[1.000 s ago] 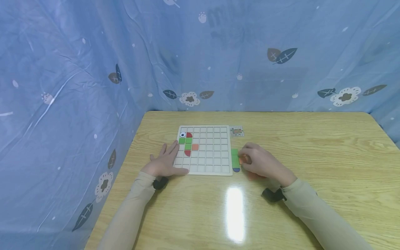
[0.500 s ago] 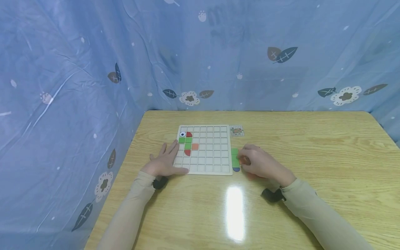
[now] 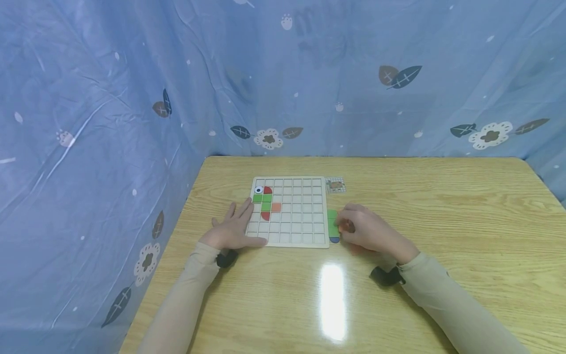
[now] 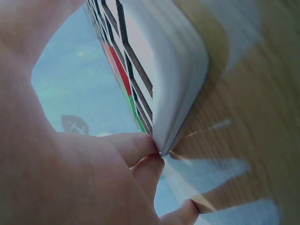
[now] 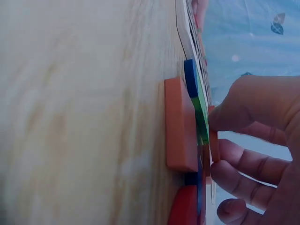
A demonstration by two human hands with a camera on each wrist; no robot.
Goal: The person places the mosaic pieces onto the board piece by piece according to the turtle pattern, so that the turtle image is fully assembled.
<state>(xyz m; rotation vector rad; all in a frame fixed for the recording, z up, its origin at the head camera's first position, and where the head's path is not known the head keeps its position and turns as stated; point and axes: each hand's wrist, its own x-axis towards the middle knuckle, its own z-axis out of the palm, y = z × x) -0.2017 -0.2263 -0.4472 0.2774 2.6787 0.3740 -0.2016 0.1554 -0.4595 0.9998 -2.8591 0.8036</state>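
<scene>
A pale square grid board lies on the table. In its left part sit an eye tile, several green tiles, red rounded tiles and an orange square. My left hand rests with spread fingers against the board's left edge, its thumb at the near corner. Right of the board, my right hand pinches a thin orange tile between thumb and fingers. Just beneath it in the right wrist view are green tiles and a blue rounded tile.
An orange block and a red piece lie near the right hand, mostly hidden from the head view. A small picture card lies beside the board's far right corner. A patterned blue curtain hangs behind the table.
Very little differs. My left hand stays on the board's edge, and my right hand shifts only slightly beside the green tiles. The tiles on the board have not moved.
</scene>
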